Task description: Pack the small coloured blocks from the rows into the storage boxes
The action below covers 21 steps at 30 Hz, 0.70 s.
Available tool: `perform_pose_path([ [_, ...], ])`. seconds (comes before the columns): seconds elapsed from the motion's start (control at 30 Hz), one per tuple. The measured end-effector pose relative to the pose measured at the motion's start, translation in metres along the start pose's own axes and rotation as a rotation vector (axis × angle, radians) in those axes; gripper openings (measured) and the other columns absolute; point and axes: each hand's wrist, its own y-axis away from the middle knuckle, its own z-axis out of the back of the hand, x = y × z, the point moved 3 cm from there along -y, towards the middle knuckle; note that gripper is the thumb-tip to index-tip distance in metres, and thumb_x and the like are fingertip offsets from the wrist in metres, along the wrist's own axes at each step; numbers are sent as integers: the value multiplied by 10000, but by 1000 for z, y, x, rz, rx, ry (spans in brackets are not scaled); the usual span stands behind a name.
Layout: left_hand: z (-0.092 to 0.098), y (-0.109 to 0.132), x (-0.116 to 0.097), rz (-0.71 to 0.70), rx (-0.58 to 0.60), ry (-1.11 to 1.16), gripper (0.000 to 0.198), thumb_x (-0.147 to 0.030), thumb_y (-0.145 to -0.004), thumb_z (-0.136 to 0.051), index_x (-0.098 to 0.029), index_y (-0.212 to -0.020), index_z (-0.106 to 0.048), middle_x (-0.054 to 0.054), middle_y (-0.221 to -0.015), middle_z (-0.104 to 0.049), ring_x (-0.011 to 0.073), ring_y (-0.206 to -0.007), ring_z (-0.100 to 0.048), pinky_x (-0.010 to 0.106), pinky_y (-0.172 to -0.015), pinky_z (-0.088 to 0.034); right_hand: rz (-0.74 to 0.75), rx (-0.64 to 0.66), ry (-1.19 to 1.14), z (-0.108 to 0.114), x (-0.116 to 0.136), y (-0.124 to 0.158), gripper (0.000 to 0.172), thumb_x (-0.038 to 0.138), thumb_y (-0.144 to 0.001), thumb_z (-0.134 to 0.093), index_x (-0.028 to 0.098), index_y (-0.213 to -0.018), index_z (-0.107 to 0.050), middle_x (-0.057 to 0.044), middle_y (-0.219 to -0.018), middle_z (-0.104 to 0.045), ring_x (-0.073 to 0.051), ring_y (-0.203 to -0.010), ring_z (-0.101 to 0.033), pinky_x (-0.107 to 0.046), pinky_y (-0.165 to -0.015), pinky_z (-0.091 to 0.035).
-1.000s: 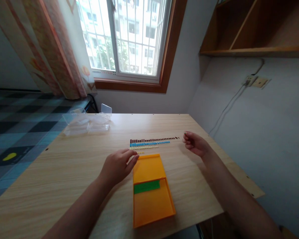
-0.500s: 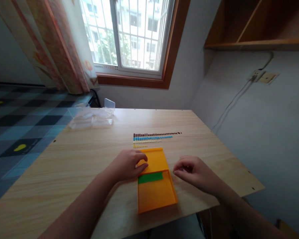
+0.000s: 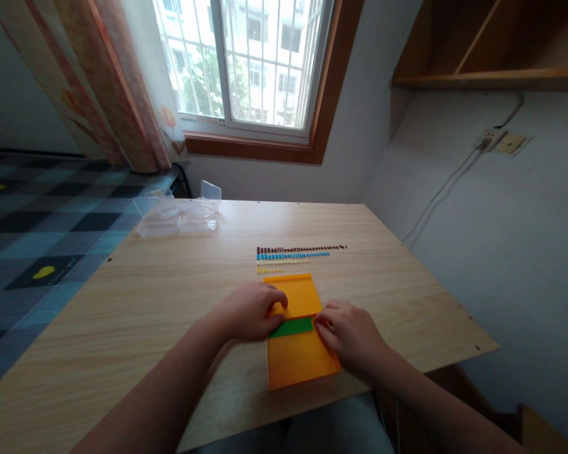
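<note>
An orange two-part tray (image 3: 296,366) lies on the table in front of me, and a band of green pieces (image 3: 293,326) runs across it just below the middle divider. Over the tray's left edge rests my left hand (image 3: 255,309), its thumb and forefinger curved and apart, with the thumb by the green band's left end. My right hand (image 3: 343,325) is closed in a pinch at the band's right end, on the tray's right rim. What it pinches is mostly hidden; a speck of green showed at these fingertips earlier.
Rows of tiny brown pieces (image 3: 303,248), blue pieces (image 3: 288,256), pale pieces (image 3: 284,262) and yellow pieces (image 3: 269,271) lie behind the tray. Clear plastic containers (image 3: 180,217) stand at the table's back left corner. A bed (image 3: 71,221) is on the left.
My right hand has moved left, from beside the tray to the right end of the green band. My left hand stays at the tray's left edge. The view has shifted slightly.
</note>
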Motion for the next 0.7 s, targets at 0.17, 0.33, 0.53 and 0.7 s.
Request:
perform_pose_path([
  [0.17,0,0,0,6,-3,-18,239,-300,-819,-599,-256,-993,-756,40,-849,-748,237,-766,-660,334,-696,-459,6,-51,-31,-1,-3,5,167,257,-970,-617,247,-932,-779,-26,-912,-710,-201,-922,-653,-302,-794,-455],
  [0.33,-1,0,-1,-6,3,-36,219,-310,-829,-602,-259,-981,-751,35,-882,-759,231,-772,-667,326,-681,-453,2,-94,-55,1,-7,12,204,249,-976,-581,243,-972,-785,-35,-913,-700,-199,-901,-649,-302,-791,-464],
  [0.53,-2,0,0,-6,11,-43,237,-308,-834,-597,-261,-1007,-751,36,-903,-763,231,-791,-676,330,-711,-467,35,-76,-64,-1,-6,13,233,240,-971,-570,257,-989,-802,-36,-901,-694,-187,-878,-645,-286,-777,-463],
  [0.7,-1,0,-1,-19,-9,-32,236,-303,-824,-603,-254,-997,-755,38,-899,-765,239,-781,-685,335,-681,-467,17,-64,-58,-4,-3,9,250,255,-986,-557,257,-1002,-806,-35,-887,-692,-183,-842,-647,-284,-747,-454],
])
